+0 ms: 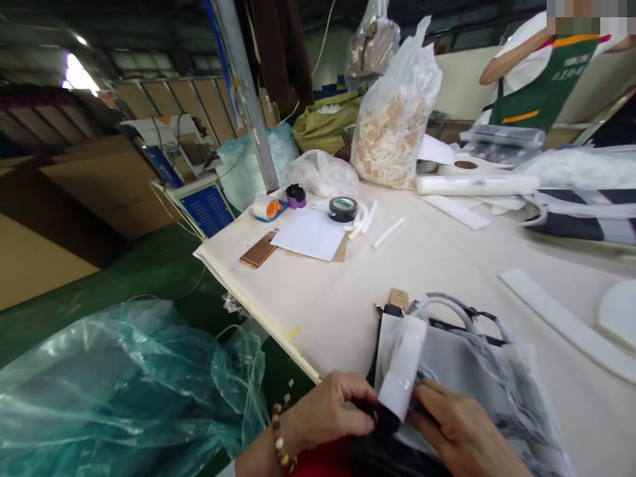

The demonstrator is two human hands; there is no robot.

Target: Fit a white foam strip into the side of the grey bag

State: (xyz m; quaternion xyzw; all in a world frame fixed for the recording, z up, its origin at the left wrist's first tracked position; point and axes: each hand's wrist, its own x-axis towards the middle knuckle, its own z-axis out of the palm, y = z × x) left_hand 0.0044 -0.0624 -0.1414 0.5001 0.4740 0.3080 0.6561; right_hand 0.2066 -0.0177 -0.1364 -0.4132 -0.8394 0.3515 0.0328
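A handbag (462,358) with black and grey parts lies at the table's near edge, partly covered in clear plastic. A white padded wrap (402,371) runs along its left side, and a tan tag (399,298) sticks out at the top. My left hand (330,411), with a beaded bracelet on the wrist, is closed in a pinch at the bag's dark left edge, just below the wrap. On the other side, my right hand (457,427) has its bent fingers against the wrap's right edge and the plastic. Its fingertips are partly hidden there.
Behind the bag are a phone (259,249), white paper (311,233), black tape (342,209) and a tape dispenser (268,208). White foam strips (566,321) lie to the right. Teal plastic (134,391) fills the lower left. A co-worker (546,79) stands across the table.
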